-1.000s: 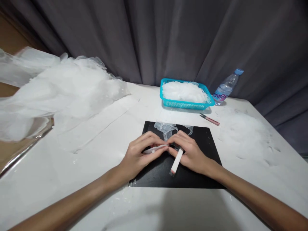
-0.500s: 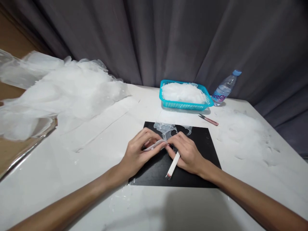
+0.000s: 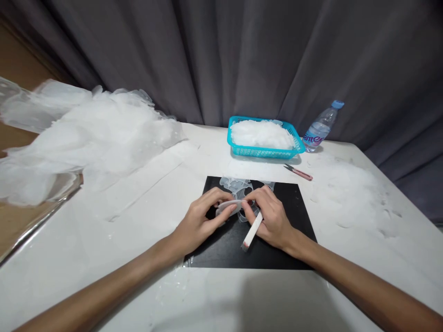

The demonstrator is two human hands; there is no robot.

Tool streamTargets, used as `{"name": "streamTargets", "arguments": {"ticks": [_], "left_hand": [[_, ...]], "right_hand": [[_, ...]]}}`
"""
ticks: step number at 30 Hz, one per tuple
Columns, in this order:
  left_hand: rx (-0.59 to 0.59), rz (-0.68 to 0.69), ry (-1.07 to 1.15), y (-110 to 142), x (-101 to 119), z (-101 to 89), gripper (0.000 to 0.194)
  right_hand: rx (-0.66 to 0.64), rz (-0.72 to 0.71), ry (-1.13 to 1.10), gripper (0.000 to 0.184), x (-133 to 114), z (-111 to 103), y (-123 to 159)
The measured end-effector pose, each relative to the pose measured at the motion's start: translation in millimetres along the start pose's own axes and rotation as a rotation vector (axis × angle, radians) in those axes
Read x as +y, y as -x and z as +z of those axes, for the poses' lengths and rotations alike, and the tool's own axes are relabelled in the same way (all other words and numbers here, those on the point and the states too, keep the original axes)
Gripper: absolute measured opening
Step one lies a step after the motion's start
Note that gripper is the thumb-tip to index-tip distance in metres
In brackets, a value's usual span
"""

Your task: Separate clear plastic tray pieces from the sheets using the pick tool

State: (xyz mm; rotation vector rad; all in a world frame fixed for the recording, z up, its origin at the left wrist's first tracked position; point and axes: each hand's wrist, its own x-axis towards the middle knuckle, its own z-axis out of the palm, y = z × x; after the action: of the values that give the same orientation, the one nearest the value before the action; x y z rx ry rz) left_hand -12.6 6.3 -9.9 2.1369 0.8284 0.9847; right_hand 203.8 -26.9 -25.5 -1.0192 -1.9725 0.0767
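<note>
My left hand [image 3: 205, 216] is closed on a thin translucent plastic piece [image 3: 228, 208], pinching it between thumb and fingers. From the other side, the thumb and forefinger of my right hand [image 3: 272, 216] meet the edge of the same piece. Tucked in my right hand is a narrow white stick-like tool [image 3: 252, 232], its reddish-marked end pointing down toward me; its other end is hidden. Both hands hover over a black mat [image 3: 221, 249]. Clear plastic scraps [image 3: 235, 185] with cut-out curves lie on the mat just beyond my fingers.
A turquoise basket [image 3: 266, 152] heaped with whitish pieces stands at the back, beside a water bottle [image 3: 319, 129]. Pink-handled thread snips [image 3: 298, 172] lie before it. A large pile of translucent plastic [image 3: 100, 133] covers the left; more pieces [image 3: 356, 198] spread at right.
The plastic piece has turned between my hands and shows more of its flat face. My right fingers have shifted slightly, and the white tool has swung a little with them.
</note>
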Motion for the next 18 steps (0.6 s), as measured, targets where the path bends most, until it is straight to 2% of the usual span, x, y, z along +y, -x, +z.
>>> {"name": "streamTargets", "arguments": {"ticks": [6,10,13,18], "left_hand": [[-0.046,0.016,-0.030,3.1,-0.8,-1.6,0.011],[-0.023,0.025,-0.023,5.3,-2.3,-1.6,0.013],[0.009,0.020,0.003,5.5,-4.0,-1.3,0.015],[-0.030,-0.005,0.050,5.2,-4.8,-1.7,0.017]], "right_hand": [[0.018,-0.069,-0.011,0.008,-1.6,-0.9,-0.3],[0.005,-0.079,-0.011,0.007,-0.8,-1.4,-0.5],[-0.025,-0.059,0.023,0.005,-0.5,-1.4,-1.3],[-0.146,-0.062,0.038,0.010,3.0,1.6,-1.0]]}}
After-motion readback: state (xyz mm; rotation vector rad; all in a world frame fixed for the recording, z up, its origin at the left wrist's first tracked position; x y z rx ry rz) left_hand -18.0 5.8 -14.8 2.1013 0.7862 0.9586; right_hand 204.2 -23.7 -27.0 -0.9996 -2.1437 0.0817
